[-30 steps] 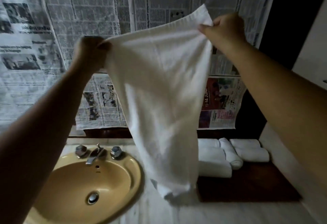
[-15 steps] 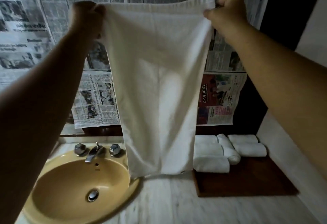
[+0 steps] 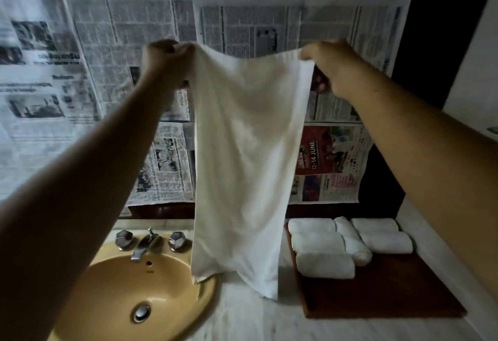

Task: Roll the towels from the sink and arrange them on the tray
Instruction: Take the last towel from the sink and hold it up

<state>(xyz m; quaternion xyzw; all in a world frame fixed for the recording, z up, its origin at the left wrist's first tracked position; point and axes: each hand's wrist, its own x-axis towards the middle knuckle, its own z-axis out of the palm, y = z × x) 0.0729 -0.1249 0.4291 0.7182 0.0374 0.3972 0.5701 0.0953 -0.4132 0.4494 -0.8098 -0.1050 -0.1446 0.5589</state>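
Hangs long axis vertical: towel, top corners pinched by fingers of left hand and right hand. Drapes toward six o'clock, hem brushing bench between sink and tray; tray at four o'clock, nearer right hand.

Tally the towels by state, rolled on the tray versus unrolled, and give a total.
Rolled towels on the tray: 6
Unrolled towel, held up by the left hand and right hand: 1
Total: 7
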